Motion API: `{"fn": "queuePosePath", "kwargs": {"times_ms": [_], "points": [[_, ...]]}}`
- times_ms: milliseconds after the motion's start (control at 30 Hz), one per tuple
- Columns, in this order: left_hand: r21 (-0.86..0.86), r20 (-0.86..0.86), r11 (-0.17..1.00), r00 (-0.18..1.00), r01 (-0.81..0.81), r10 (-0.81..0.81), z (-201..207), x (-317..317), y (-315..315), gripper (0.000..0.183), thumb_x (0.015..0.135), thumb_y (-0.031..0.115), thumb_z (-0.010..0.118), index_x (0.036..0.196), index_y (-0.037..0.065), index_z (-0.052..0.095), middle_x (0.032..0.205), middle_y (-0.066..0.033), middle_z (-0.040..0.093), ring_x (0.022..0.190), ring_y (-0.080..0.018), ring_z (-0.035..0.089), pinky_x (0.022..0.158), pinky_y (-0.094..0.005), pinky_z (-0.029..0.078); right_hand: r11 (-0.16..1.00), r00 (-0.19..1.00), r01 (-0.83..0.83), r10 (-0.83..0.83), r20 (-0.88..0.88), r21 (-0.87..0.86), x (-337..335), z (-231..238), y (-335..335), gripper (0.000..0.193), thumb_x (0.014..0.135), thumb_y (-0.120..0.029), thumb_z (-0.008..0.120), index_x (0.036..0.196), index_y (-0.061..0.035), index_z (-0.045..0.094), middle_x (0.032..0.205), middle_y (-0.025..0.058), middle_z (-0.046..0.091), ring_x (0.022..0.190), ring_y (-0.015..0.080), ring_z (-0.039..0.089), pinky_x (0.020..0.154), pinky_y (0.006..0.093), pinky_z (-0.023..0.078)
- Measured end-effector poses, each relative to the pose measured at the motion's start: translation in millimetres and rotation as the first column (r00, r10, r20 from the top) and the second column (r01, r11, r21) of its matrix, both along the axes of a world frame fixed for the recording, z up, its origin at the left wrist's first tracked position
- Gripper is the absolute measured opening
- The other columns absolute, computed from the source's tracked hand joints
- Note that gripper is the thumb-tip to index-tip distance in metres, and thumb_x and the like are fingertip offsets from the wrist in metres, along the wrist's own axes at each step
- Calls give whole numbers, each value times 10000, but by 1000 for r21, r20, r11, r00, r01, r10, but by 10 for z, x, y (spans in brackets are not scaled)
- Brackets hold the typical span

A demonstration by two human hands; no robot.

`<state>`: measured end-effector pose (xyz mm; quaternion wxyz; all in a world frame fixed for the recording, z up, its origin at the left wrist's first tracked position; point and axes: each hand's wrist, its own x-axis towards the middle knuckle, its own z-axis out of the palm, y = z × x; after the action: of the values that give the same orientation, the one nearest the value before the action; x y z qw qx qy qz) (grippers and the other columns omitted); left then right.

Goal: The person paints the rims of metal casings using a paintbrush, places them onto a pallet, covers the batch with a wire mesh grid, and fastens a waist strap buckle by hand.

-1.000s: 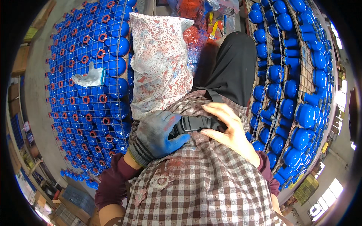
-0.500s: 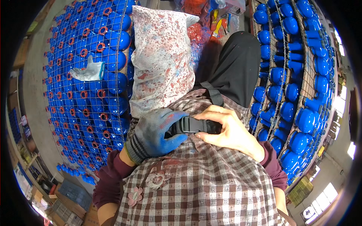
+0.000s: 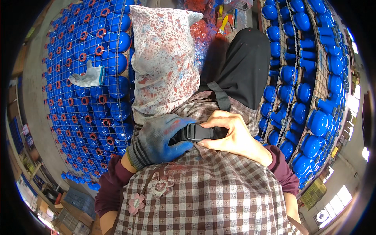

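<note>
A black plastic side-release buckle point(image 3: 199, 132) on a black strap sits at my waist, in front of the checked apron point(image 3: 203, 188). My left hand point(image 3: 158, 138), in a grey knitted glove with a blue paint-stained palm, is closed on the buckle's left end, thumb and forefinger pinching it. From the other side my bare right hand point(image 3: 237, 135) grips the right end between thumb and fingers. The two buckle parts meet between my hands; whether they are fully locked I cannot tell. A loose grey-white glove point(image 3: 88, 75) lies on the wire mesh at the left.
A paint-spattered white cushion or sack point(image 3: 162, 58) covers my left leg. Wire racks with blue rounded parts point(image 3: 117, 62) stand at the left, and more blue parts point(image 3: 301, 92) fill the right rack. Yellow-handled brushes point(image 3: 223, 24) lie beyond my knee point(image 3: 248, 55).
Both hands keep their hold on the buckle, almost unmoved. The racks, cushion and loose glove appear slightly farther left as the view shifts.
</note>
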<state>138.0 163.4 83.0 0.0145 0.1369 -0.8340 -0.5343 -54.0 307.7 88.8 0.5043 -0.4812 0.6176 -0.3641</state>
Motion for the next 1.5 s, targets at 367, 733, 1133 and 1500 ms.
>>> {"fn": "queuePosePath", "kwargs": {"times_ms": [367,733,1133,1500], "points": [[5,24,998,998,58,-58,-3,-24,-17,518,696,242,779,1138,38,604,921,-140,643,819,-296,643,735,-363,521,993,992,-100,104,-66,63,-68,53,-10,367,717,-174,806,967,41,644,875,119,617,817,237,613,733,328,481],[-118,20,988,995,98,-96,0,-40,10,565,721,284,798,1187,54,578,942,-133,649,785,-289,653,678,-357,534,991,980,-136,137,-143,21,-41,76,44,351,752,-203,745,995,15,615,886,130,569,713,304,603,633,365,490],[25,-5,1000,1000,3,-3,-34,-54,87,534,730,286,795,1139,27,571,957,-133,643,817,-294,653,715,-368,532,984,968,-172,178,-177,50,-95,86,0,410,758,-199,735,1076,9,579,983,134,576,851,331,617,726,382,513],[6,28,1000,999,-30,30,-60,-201,121,465,711,289,798,1068,65,603,913,-121,637,746,-283,641,663,-360,523,951,991,-130,122,47,282,-262,83,7,491,722,-126,762,1138,44,564,1101,205,589,1047,318,587,892,375,463]]}}
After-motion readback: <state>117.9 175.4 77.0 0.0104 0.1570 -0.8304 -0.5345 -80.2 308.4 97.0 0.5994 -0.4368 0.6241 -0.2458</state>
